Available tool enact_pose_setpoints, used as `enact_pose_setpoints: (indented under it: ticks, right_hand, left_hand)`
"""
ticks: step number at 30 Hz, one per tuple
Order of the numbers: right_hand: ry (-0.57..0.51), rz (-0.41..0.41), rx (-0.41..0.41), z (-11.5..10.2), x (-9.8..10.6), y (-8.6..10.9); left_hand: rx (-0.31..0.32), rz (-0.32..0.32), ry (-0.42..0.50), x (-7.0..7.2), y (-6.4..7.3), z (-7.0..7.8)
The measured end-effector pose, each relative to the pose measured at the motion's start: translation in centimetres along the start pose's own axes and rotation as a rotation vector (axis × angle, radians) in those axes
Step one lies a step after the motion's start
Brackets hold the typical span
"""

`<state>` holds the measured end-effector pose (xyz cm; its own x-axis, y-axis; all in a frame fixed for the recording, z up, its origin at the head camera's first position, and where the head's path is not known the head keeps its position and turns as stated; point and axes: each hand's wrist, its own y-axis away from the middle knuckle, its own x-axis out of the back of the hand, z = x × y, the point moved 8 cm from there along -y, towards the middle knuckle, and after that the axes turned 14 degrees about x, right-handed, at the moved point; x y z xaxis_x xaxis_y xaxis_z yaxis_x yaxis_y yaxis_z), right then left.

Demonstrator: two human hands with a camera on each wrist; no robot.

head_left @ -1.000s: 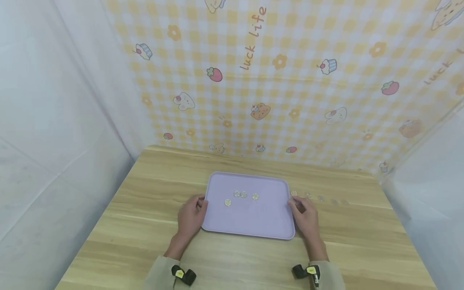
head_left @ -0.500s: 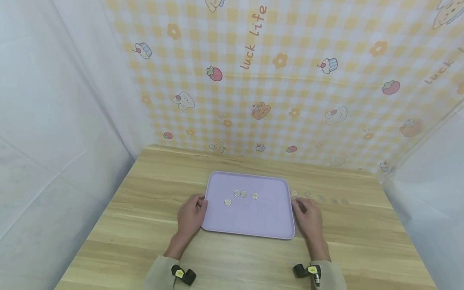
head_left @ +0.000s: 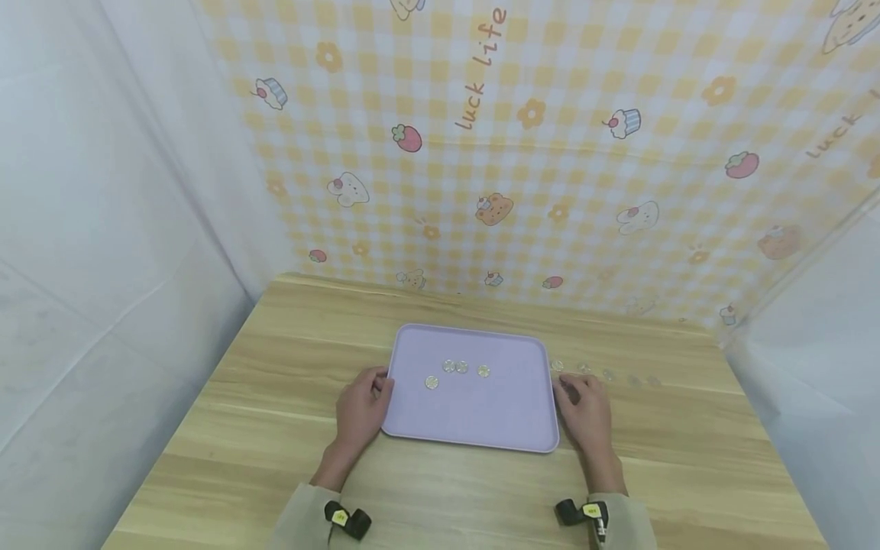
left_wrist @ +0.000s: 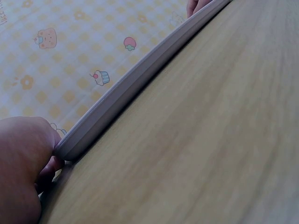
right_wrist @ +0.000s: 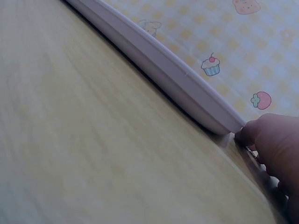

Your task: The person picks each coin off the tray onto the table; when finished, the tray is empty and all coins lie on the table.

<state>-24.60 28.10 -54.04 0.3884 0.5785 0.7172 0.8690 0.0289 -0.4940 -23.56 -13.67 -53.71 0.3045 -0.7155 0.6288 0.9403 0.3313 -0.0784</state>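
A shallow lavender tray (head_left: 474, 424) lies on the wooden table, with several round coins (head_left: 483, 371) on its floor. My left hand (head_left: 360, 409) grips the tray's left rim, thumb on the edge and fingers curled beneath. In the left wrist view, that hand (left_wrist: 25, 168) holds the near corner of the raised rim. Just outside the right rim rests my right hand (head_left: 584, 412), its fingers loosely curled and nothing visible between them. The right wrist view shows this hand (right_wrist: 278, 147) close against the tray's corner; whether the thumb touches it is hard to tell.
More coins (head_left: 608, 375) lie in a row on the table right of the tray, just beyond my right hand. A checked cloth (head_left: 481, 168) hangs behind the table's far edge. White sheets (head_left: 103, 229) hang at both sides.
My right hand has let go of the tray's right rim and shifted slightly right, uncovering a coin beside it. The left hand and tray have stayed in place.
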Motion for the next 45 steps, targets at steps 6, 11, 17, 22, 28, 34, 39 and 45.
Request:
enact_pose_setpoints:
  ticks: [6, 11, 17, 22, 28, 34, 39, 45]
  right_hand:
    - [-0.057, 0.018, -0.029, 0.3, 0.0, 0.2]
    - [-0.114, 0.079, -0.042, 0.5, 0.3, 0.2]
    - [-0.143, 0.148, -0.027, 0.1, 0.8, 0.0]
    - [-0.197, 0.214, 0.057, -0.6, 1.2, -0.2]
    - [-0.265, 0.254, 0.142, -1.5, 1.3, -0.1]
    - [-0.274, 0.234, 0.201, -2.5, 0.8, -0.2]
    - [-0.261, 0.217, 0.237, -3.0, 0.4, -0.1]
    - [-0.233, 0.166, 0.264, -3.9, -0.1, -0.8]
  left_hand:
    - [-0.003, -0.002, -0.002, 0.1, 0.0, 0.0]
    - [-0.006, -0.002, -0.002, 0.1, 0.0, 0.1]
    - [0.012, -0.012, -0.002, 0.2, 0.0, 0.1]
    - [0.018, -0.012, -0.007, 0.2, 0.1, 0.1]
    - [-0.001, 0.003, -0.001, 0.3, 0.1, 0.3]
    - [-0.010, 0.003, 0.002, 0.2, 0.2, 0.3]
    - [-0.011, 0.001, 0.002, 0.2, 0.3, 0.4]
    - [-0.007, 0.002, -0.007, 0.1, 0.1, 0.1]
